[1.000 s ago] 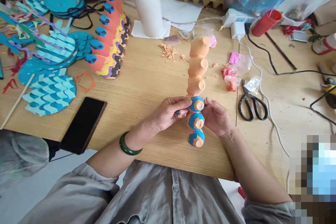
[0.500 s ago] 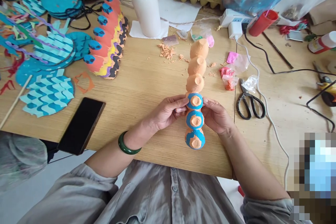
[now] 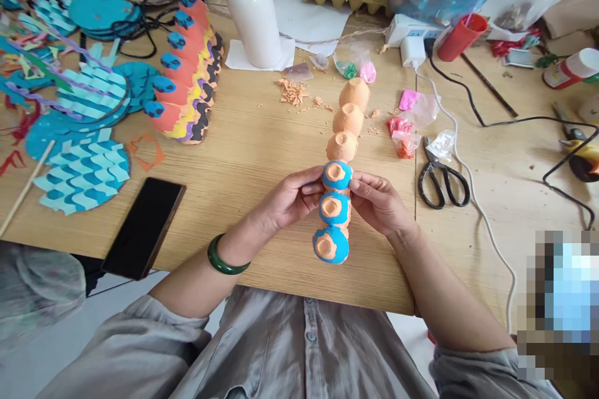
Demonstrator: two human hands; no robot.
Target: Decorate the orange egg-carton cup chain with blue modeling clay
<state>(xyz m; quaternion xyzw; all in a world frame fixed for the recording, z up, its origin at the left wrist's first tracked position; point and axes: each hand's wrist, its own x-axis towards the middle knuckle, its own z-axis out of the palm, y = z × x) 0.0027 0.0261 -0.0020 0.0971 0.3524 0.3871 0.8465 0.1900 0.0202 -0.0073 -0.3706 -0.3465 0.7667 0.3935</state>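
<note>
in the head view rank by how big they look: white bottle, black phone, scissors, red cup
1. white bottle, though cut off at the top
2. black phone, close to the bottle; nearer the camera, so unsure
3. scissors
4. red cup

— Bright, even daylight; soft, faint shadows under the hands on the wooden table (image 3: 262, 156). Slight glare on the white bottle (image 3: 253, 12).

— Sharp in the middle, mildly stretched toward the edges. Pixelated block at lower right.

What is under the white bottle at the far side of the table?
A white paper napkin lies under the white bottle, its edges showing on both sides. The part below the bottle's base is covered.
</note>
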